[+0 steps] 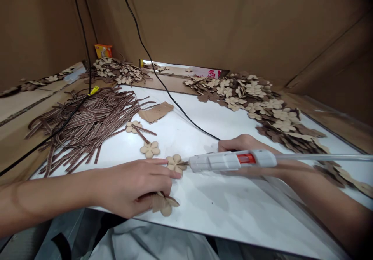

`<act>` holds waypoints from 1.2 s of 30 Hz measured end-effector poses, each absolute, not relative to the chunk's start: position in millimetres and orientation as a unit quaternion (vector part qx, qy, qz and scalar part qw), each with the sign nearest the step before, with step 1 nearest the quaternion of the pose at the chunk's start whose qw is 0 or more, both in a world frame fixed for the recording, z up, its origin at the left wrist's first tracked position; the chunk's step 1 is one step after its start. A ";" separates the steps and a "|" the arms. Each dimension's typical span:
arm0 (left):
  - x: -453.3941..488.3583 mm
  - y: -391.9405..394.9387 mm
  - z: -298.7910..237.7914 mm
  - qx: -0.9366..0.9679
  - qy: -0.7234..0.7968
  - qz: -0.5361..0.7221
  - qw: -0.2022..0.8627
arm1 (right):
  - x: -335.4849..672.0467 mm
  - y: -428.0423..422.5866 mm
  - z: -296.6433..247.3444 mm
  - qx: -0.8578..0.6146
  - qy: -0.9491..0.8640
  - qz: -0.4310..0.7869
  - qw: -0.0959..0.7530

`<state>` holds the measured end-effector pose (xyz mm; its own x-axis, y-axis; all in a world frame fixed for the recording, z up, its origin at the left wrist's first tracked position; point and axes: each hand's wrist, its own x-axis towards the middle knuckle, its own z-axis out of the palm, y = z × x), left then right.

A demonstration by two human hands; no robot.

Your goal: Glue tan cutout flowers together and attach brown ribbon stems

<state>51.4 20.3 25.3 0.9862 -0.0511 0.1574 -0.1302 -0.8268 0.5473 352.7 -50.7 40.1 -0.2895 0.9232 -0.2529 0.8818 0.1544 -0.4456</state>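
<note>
My right hand (247, 145) grips a white glue gun (230, 161) with a red mark and a clear glue stick trailing right. Its nozzle touches a small tan cardboard flower (175, 163) on the white table (233, 209). My left hand (136, 186) rests on the table with the index finger stretched onto that flower; its lower fingers press on another cardboard flower (163, 204) near the front edge. Two more loose flowers (150, 149) (133, 126) lie just beyond.
A heap of brown striped strips (87, 124) lies at the left. Piles of cardboard flowers (262, 104) (116, 70) sit at the right and back. A torn cardboard scrap (155, 112), a black cable (163, 87) and an orange box (103, 51) are there too. Cardboard walls surround the table.
</note>
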 end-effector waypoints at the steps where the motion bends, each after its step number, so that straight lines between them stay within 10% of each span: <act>1: 51.7 20.4 25.3 0.953 -0.048 0.069 0.291 | 352.5 -50.6 40.6 -0.594 -0.758 0.265 0.037; 30: 58.0 22.1 35.4 0.949 -0.030 -0.003 0.313 | 339.4 -61.5 73.5 -0.655 -0.715 0.230 -0.077; 36: 57.9 23.1 33.3 0.949 -0.035 0.016 0.314 | 358.5 -64.4 75.5 -0.673 -0.737 0.064 0.017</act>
<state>57.9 23.1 33.3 0.9971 -0.0559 0.0513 -0.0755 -0.8002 0.5950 358.5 -64.4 75.5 -0.0940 0.9937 -0.0613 0.9895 0.0865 -0.1161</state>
